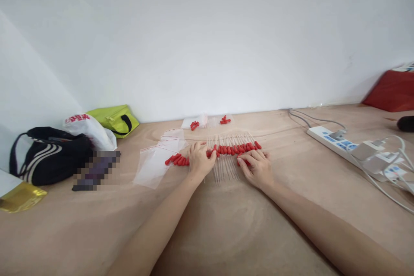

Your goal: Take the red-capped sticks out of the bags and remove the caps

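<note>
A row of small, red, elongated pieces (pixel 237 149) lies across many thin pale sticks (pixel 223 172) on the table. My left hand (pixel 200 158) is over the left part of the row, fingers curled, with a red piece at its thumb and index finger. My right hand (pixel 257 166) is just below the row's right end, its thumb and fingers pinched on another red piece (pixel 239 161). More red pieces (pixel 177 159) lie to the left of my left hand, by overlapping clear zip bags (pixel 155 164). My fingers hide part of the row.
Two clear bags with red pieces (pixel 194 125) (pixel 225 120) lie near the wall. At right is a white power strip (pixel 333 138) with plugs and cables. A black bag (pixel 61 155), white plastic bag (pixel 100 131) and lime-green bag (pixel 113 116) stand left. A red bag (pixel 391 90) sits far right.
</note>
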A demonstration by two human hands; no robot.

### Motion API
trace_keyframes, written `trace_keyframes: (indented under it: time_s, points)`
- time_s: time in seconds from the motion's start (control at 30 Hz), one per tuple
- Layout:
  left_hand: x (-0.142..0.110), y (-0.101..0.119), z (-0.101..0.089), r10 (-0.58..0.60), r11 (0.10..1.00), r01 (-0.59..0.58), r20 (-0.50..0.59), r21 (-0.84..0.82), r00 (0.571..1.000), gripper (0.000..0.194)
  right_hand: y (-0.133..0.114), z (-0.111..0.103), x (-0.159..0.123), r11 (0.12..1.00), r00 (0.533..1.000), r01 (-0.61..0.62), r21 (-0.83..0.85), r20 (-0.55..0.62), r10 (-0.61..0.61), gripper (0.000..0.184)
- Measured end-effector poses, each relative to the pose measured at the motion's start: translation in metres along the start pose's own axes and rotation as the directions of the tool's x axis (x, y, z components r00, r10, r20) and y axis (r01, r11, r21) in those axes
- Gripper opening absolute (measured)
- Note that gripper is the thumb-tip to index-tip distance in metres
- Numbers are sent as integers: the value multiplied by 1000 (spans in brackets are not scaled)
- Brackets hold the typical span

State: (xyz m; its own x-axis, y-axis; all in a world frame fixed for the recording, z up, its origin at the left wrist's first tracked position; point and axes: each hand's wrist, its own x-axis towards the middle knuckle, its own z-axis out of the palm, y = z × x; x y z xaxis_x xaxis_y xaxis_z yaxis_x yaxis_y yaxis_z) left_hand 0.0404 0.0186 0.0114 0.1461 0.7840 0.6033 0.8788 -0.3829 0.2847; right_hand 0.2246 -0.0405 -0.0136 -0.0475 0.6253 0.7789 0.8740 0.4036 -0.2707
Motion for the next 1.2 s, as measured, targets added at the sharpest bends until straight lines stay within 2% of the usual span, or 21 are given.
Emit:
trace_keyframes:
  time_s: [0.07, 0.17, 0.27, 0.33, 0.4, 0.5, 0.77, 0.93, 1.03, 1.1, 1.2]
  points:
    - [-10, -7, -11, 31, 999, -32, -76, -11, 997, 8, 1, 0, 0, 1000, 1000, -7, 3, -6, 7, 22]
    - [-30, -22, -34, 174, 984, -178, -112, -21, 978, 7, -2, -1, -1, 1000, 1000, 14, -24, -22, -15, 26]
    - [-48, -35, -52, 300, 952, -306, -125, -27, 946, 7, -7, -3, -1, 991, 993, 114, -68, -3, -115, 41]
    - [-56, -39, -58, 365, 928, -371, -119, -28, 923, 6, -12, -5, -2, 976, 978, 205, -78, 41, -203, 43]
    - [-60, -38, -58, 423, 903, -428, -109, -33, 900, 6, -14, -6, -3, 959, 960, 273, -77, 85, -267, 42]
    - [-61, -32, -54, 474, 876, -481, -113, -43, 873, 7, -15, -5, -5, 947, 945, 312, -71, 122, -302, 37]
    - [-59, -27, -52, 474, 870, -485, -122, -91, 872, 7, -17, 2, -6, 942, 932, 335, -2, 149, -331, 16]
    - [-60, -27, -49, 451, 883, -454, -53, -118, 891, 11, -20, 3, -6, 947, 934, 320, 25, 162, -319, 18]
    - [-59, -24, -46, 501, 856, -500, -25, -133, 865, 22, -23, 1, -5, 944, 929, 328, 44, 166, -331, 17]
    - [-59, -21, -44, 536, 836, -532, -11, -138, 844, 20, -26, 0, -5, 938, 924, 341, 55, 162, -345, 17]
    - [-59, -18, -43, 543, 832, -536, 11, -139, 840, 14, -28, -1, -6, 930, 913, 365, 48, 175, -368, 19]
